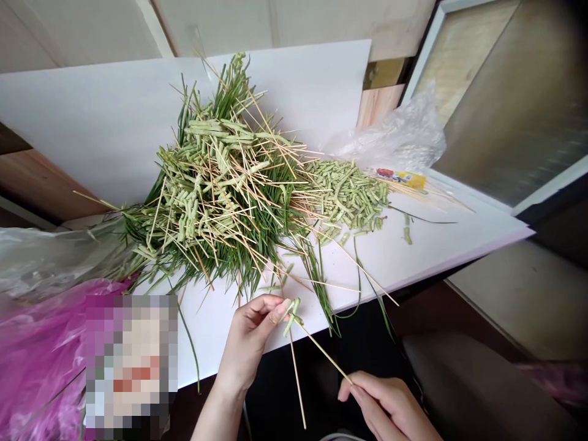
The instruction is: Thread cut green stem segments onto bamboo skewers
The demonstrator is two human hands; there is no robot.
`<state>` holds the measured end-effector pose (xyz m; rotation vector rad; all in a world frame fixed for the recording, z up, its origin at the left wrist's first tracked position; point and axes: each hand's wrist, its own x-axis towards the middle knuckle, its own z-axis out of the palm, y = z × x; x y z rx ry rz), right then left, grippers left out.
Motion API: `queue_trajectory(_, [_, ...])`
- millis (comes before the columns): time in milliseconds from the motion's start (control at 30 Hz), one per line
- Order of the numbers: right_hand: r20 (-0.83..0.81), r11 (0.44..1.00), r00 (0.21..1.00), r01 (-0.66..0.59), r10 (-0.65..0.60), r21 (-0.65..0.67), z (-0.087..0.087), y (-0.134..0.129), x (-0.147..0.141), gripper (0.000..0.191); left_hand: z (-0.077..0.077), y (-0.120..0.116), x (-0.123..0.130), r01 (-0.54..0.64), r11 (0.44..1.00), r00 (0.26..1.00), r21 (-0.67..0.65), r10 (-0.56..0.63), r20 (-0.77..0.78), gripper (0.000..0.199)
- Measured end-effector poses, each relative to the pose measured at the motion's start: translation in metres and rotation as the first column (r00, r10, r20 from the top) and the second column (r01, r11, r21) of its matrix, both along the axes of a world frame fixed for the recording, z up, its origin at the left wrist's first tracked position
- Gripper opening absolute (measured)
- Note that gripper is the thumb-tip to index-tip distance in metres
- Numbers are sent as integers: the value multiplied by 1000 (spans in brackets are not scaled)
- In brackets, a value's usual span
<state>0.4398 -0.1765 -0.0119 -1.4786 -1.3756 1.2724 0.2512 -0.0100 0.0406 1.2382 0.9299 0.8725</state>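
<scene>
Head cam view: left hand has its fingers pinched closed on a green stem piece threaded on a thin bamboo skewer, right hand pinching the skewer's far end, both just off the white board with its big pile of stems.

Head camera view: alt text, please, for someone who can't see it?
Over a white board, the left hand pinches pale green pieces on a thin wooden skewer that the right hand holds. Behind lies a heap of green blades and skewered pieces.
</scene>
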Motion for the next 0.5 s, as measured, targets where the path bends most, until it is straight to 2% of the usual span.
queue_trajectory(167, [-7,1000,1000,-6,6,-4,-3,0,1,53,0,-1,2,-13,1000,1000,10,13,-21,24])
queue_trajectory(500, [57,999,998,-2,0,32,0,1,3,47,-2,-4,4,-7,998,1000,-57,6,-19,27])
